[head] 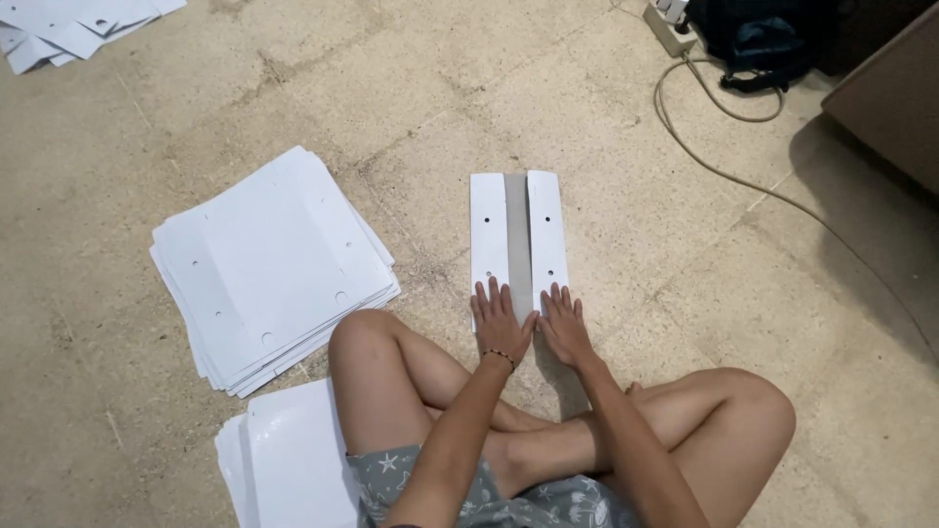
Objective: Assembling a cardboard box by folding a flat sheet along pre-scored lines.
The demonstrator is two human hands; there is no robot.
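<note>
**Both hands flat on folded white card, mid-frame**

Near end of the long white folded cardboard piece with small punched holes [518, 235] is hidden under both hands; lower edge cannot be made out. Its long axis runs straight up the frame, away from the person, two flaps folded inward with a grey strip between. It lies on the beige stone floor [685, 293], centre frame. Left hand [502, 326] and right hand [562, 323] press down, fingers spread flat, gripping nothing. Stack of white punched sheets [269, 264] sits centre left; another white stack [289, 460] is cut off at the bottom edge.
</note>
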